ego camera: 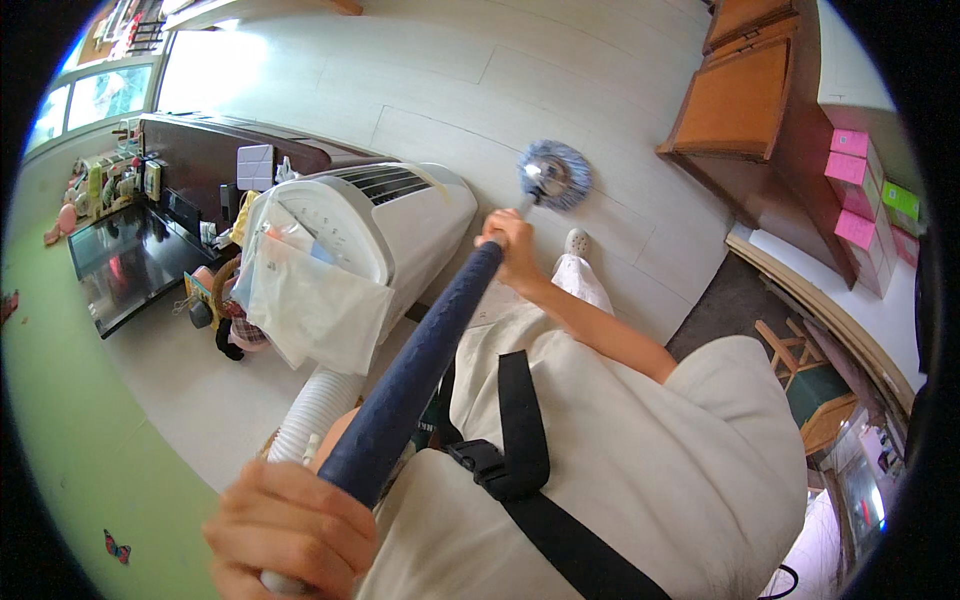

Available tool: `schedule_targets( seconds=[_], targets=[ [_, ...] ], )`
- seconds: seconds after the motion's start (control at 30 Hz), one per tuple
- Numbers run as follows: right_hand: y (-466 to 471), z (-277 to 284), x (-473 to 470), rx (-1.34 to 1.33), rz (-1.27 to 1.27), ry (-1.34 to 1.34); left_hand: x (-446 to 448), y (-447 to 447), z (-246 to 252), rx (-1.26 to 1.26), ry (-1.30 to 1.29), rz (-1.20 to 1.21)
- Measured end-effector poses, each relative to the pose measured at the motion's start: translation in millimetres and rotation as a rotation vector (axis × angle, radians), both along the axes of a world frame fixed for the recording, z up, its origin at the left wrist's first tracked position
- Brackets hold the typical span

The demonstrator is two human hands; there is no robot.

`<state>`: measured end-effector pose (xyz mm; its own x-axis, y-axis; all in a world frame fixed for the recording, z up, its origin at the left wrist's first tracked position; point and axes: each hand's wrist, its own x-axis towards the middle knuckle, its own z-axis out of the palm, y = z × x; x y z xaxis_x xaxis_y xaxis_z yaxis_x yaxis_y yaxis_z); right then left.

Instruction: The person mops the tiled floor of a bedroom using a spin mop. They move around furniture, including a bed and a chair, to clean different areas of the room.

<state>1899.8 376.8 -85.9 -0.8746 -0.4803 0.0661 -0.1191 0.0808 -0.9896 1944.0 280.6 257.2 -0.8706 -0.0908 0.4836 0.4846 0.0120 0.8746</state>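
Observation:
A mop's long handle with a dark blue grip runs diagonally from the lower left up to the middle. Near its top end my left hand is wrapped around it, low in the view and close to the camera. Further down the pole, just below the blue grip, my right hand holds it with the arm stretched out. The round mop head of blue-grey strands lies on the pale tiled floor, ahead of my foot in a light clog.
A white portable air conditioner stands left of the handle, a plastic bag on it and a ribbed hose behind. Beyond is a black flat screen. On the right are a wooden cabinet, pink boxes and a wooden chair.

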Motion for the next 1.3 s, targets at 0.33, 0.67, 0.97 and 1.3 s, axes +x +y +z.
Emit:
schedule_targets(
  seconds=[0.33,0.67,0.97,1.3],
  targets=[
    [-159.1,-82.3,-76.5,-0.007,0.366,0.145,-2.2,-21.6,-91.7,-0.214,0.02,0.366],
    [-53.7,-79.8,-121.2,0.095,0.197,0.208,-21.4,-6.6,-89.4,0.032,0.052,0.198],
    [18.6,-36.3,-68.1,0.173,-0.027,0.105,-27.6,-38.7,-39.1,0.095,-0.215,-0.09],
    [-120.2,-9.6,-0.5,-0.05,0.142,0.068,4.0,-76.3,0.7,-0.17,0.008,0.293]
  ],
)
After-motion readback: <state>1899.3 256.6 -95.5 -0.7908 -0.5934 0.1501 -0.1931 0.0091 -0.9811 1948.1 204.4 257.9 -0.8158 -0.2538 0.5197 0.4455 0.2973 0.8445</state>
